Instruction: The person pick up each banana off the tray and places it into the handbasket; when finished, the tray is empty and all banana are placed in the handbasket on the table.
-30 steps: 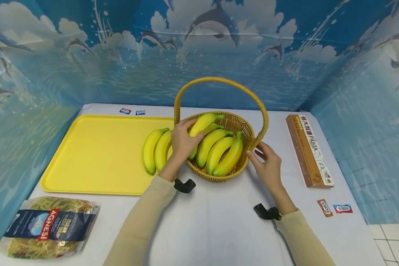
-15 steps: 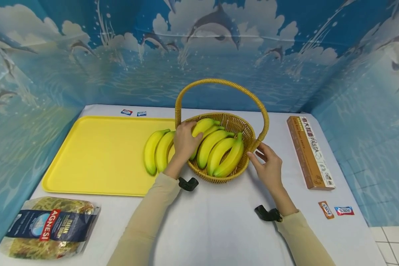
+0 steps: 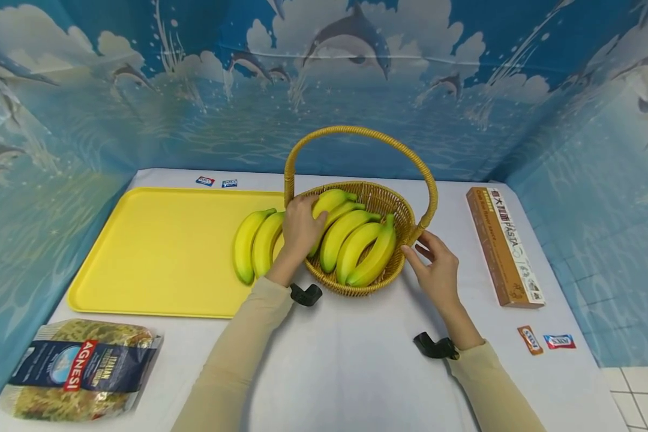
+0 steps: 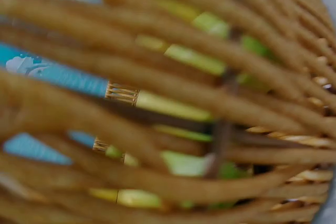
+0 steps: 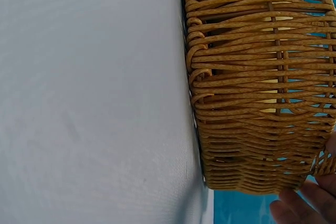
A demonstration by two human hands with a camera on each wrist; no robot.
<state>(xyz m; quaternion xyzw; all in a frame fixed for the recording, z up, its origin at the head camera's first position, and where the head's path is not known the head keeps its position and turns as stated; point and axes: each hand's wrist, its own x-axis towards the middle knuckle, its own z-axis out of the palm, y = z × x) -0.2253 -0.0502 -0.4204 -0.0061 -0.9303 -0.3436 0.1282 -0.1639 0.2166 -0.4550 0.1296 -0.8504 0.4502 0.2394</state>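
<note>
A wicker basket (image 3: 406, 211) with a tall hoop handle (image 3: 356, 131) stands mid-table and holds several yellow bananas (image 3: 356, 246). My left hand (image 3: 301, 228) reaches over the basket's left rim, its fingers curled round the leftmost banana (image 3: 332, 201). My right hand (image 3: 434, 264) is open, its fingers against the basket's right wall below the handle's foot. Two more bananas (image 3: 254, 243) lie on the yellow tray. The left wrist view is filled by blurred wicker (image 4: 168, 103). In the right wrist view the basket wall (image 5: 252, 87) meets my fingertips (image 5: 302, 208).
A yellow tray (image 3: 156, 246) lies left of the basket. A bag of pasta (image 3: 78, 369) sits at the front left, a long pasta box (image 3: 504, 246) at the right. Small sachets (image 3: 545, 340) lie front right and at the back (image 3: 216, 182). Dolphin-print walls enclose the white table (image 5: 89, 98).
My left hand has brought its banana down from above the rim to rest among the others in the basket. The right hand has barely moved.
</note>
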